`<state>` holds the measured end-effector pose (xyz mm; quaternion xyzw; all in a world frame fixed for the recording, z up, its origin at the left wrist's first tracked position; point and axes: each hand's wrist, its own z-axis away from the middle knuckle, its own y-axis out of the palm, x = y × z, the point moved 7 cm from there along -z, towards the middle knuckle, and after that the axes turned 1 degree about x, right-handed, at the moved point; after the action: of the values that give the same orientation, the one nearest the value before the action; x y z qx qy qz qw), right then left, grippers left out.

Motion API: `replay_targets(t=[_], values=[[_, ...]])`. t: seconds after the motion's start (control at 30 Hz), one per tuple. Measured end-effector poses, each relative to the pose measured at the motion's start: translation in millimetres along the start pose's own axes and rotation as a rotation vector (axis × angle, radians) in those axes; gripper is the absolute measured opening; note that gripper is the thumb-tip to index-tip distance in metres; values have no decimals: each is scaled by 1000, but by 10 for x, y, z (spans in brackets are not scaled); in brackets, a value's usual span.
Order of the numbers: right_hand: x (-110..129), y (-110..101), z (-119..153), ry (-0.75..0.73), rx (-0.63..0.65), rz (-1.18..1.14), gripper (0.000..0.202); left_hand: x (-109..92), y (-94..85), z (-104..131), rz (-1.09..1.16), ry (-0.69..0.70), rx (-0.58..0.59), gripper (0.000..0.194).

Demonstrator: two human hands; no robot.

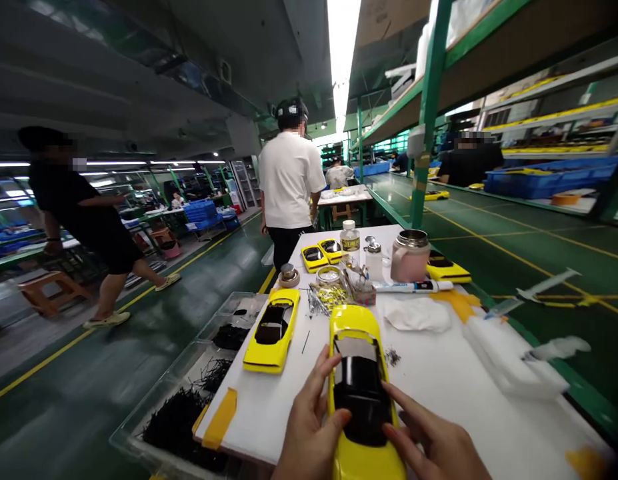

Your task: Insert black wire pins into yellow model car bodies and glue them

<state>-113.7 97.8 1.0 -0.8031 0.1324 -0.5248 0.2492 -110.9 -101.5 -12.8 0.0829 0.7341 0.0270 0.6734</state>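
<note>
A yellow model car body (361, 457) with a dark roof and windows is held above the white worktable between my two hands. My left hand (311, 423) grips its left side, thumb on the dark glass part and fingers along the edge. On the other side my right hand (431, 433) pinches it, the fingertips pressing near the roof edge. Another yellow car body (273, 331) lies on the table to the left. Just beyond the held car sits a heap of small yellow and metal pieces (329, 297). Tiny dark bits (393, 357) are scattered to its right.
Behind stand a pink mug (410, 257), a white-capped bottle (349, 239) and more yellow cars (313, 257). A syringe (559, 350) rests on white foam (513, 353) at right. Bins of black strips (179, 423) flank the table's left. People stand or walk ahead and left.
</note>
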Motion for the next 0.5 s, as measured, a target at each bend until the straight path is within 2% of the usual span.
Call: replay_targets(t=[0.1, 0.23, 0.3, 0.37, 0.43, 0.5], values=[[187, 108, -98, -46, 18, 51, 44, 82, -134, 76, -137, -24, -61, 59], [206, 134, -138, -64, 86, 111, 39, 116, -236, 92, -323, -77, -41, 52], [185, -10, -157, -63, 75, 91, 35, 69, -284, 65, -452, -87, -6, 51], [136, -278, -185, -27, -16, 44, 34, -10, -332, 31, -592, -68, 30, 52], [73, -585, -204, 7, -136, 19, 42, -76, -376, -5, -677, -52, 59, 55], [11, -829, -207, 12, -202, 64, 50, -112, -418, -48, -674, -51, 62, 57]])
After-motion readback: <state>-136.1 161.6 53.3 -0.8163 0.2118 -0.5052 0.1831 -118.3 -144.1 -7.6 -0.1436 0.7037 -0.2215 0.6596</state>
